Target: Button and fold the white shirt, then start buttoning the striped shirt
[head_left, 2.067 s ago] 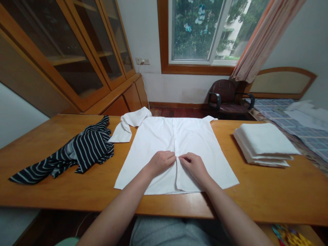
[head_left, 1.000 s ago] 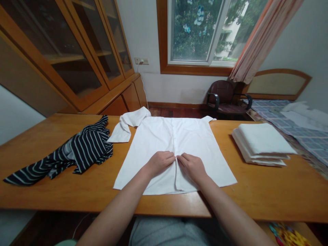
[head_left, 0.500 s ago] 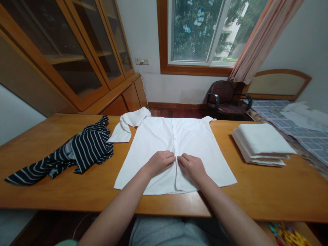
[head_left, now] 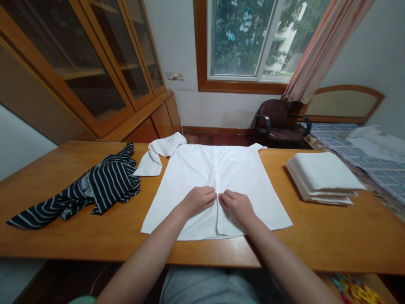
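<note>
White button-front shirt (head_left: 234, 171) lying front-up on wooden table (head_left: 319, 236), upper end at far edge, hem near person. Body spread mostly flat, light creases. Sleeve (head_left: 160, 153) on person's left bent, rumpled. Placket (head_left: 215, 166) down middle; front edges together above hands, slightly parted toward hem. Left hand (head_left: 198, 200), right hand (head_left: 237, 206) side by side, fingertips of both pinched on placket.

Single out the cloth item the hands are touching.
The white button-front shirt, spread out under the left hand and right hand; neither touches the crumpled black-and-white striped garment or folded white cloth stack.
</note>
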Tool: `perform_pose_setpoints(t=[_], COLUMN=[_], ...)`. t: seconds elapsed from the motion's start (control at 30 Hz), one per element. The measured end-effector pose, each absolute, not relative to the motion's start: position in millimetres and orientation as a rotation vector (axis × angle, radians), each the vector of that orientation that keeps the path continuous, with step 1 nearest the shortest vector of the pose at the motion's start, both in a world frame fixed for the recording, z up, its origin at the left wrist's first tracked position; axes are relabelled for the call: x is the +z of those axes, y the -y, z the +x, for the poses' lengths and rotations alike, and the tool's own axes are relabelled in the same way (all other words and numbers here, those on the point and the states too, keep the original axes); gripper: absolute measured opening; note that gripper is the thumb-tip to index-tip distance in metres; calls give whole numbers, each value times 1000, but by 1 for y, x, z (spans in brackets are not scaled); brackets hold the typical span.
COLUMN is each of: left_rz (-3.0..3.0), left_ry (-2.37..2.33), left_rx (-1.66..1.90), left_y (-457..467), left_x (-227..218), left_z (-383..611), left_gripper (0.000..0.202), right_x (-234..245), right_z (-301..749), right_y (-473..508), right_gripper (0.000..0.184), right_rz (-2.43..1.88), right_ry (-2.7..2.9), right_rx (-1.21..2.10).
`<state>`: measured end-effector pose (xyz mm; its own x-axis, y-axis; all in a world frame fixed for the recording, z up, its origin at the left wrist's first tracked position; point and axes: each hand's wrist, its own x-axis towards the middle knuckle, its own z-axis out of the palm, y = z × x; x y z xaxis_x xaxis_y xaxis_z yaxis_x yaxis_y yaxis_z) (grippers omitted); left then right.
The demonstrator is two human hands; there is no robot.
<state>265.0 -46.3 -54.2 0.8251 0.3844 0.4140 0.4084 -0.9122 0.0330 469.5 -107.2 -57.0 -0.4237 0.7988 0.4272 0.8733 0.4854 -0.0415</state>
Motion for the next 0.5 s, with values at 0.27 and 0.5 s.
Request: perform_pose_setpoints(t=[0.27, 0.5], left_rz=[-2929, -2901], left_ry=[665, 675], left_rx=[-655, -701], left_y=[47, 47], left_x=[-51, -54], left_z=[267, 267], left_gripper=[26, 25], right_x=[-56, -58], right_z=[467, 469], right_y=[107, 107], right_gripper=[25, 25], right_rz=[-1381, -1357], right_ry=[2358, 2341], right_rx=[-281, -305])
